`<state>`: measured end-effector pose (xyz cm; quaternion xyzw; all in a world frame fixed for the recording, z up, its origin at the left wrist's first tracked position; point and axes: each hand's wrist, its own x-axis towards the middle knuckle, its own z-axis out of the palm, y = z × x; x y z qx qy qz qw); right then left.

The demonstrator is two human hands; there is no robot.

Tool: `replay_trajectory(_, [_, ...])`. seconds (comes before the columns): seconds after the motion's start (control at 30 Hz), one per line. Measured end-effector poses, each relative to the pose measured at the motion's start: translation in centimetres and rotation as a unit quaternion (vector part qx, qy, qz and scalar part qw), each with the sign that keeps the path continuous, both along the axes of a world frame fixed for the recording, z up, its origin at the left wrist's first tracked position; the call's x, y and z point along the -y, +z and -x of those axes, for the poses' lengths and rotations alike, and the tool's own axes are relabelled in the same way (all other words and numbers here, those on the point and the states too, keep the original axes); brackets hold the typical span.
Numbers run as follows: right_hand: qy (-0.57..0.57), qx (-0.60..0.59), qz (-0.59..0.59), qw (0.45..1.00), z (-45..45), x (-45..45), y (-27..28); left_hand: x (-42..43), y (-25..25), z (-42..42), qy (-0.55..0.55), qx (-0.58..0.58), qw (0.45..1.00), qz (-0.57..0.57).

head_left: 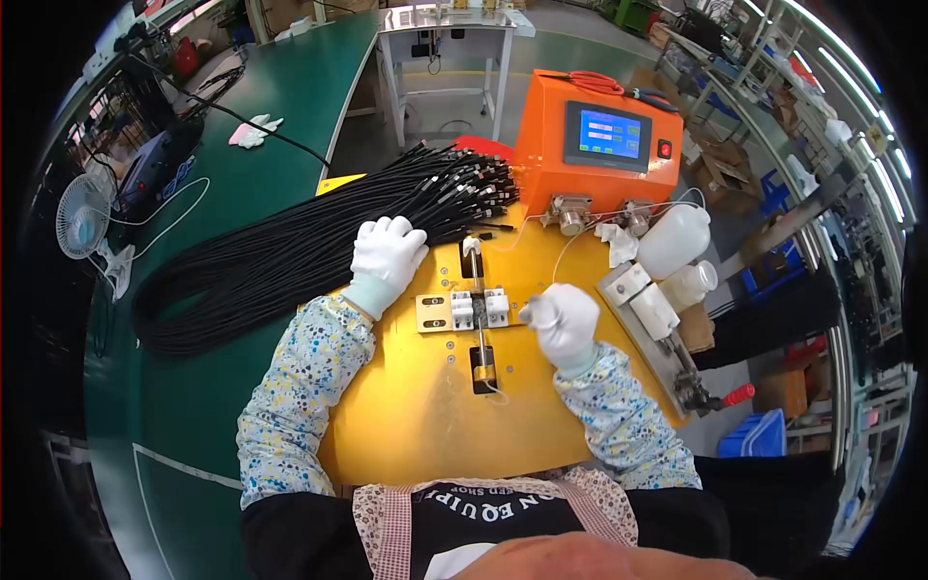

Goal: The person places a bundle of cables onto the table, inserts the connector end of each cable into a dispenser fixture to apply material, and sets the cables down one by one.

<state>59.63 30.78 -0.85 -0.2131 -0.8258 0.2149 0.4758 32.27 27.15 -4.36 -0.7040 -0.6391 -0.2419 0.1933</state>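
My left hand (388,253), in a white glove, rests at the near edge of the bundle of black cables (290,237), its fingers bent; whether it grips a cable is hidden. My right hand (563,323), also gloved, is closed over the yellow plate (416,416), right of the metal fixture (479,309). Something small and greyish shows at its fingertips, too unclear to name. Between my hands, the fixture has white blocks on both sides and a rod running through the middle. The cable connectors (483,184) lie beyond it.
An orange machine (541,126) with a lit screen (609,133) stands at the back right, red-handled pliers (590,82) on top. White bottles (675,242) and a clamp with a red handle (739,394) are at right. A small fan (84,217) is far left.
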Motion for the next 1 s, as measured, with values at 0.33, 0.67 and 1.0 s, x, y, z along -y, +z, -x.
replay_trajectory(0.33, [0.083,0.033,-0.031,0.995,0.5,-0.2,-1.4,-1.1,0.0,0.4,-0.01,0.064,0.997,-0.049])
replay_trajectory(0.67, [0.047,-0.068,-0.002,0.997,1.2,-0.2,-1.5,3.2,2.4,-2.8,-0.062,0.43,0.901,-0.005])
replay_trajectory(1.0, [-0.006,-0.031,-0.062,0.998,1.1,-0.7,-1.1,5.6,4.9,-3.6,-0.234,0.718,0.646,0.11])
